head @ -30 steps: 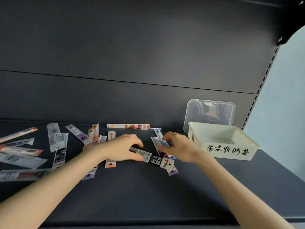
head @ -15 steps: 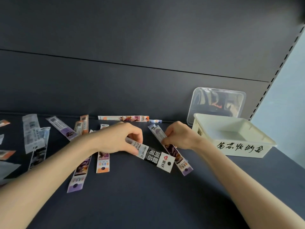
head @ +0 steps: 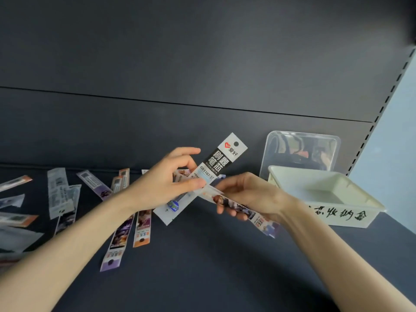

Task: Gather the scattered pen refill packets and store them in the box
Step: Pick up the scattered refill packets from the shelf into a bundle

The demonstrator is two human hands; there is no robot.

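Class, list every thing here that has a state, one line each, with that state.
black-and-white packet: lifted, pinched by left hand.
colourful packet: lifted, held in right hand.
box: open, no packets visible inside.
lid: off, leaning behind the box.
other packets: lying scattered on the shelf.

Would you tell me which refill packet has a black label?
The raised packet pinched by the left hand; the right hand's colourful packet and the rest have none.
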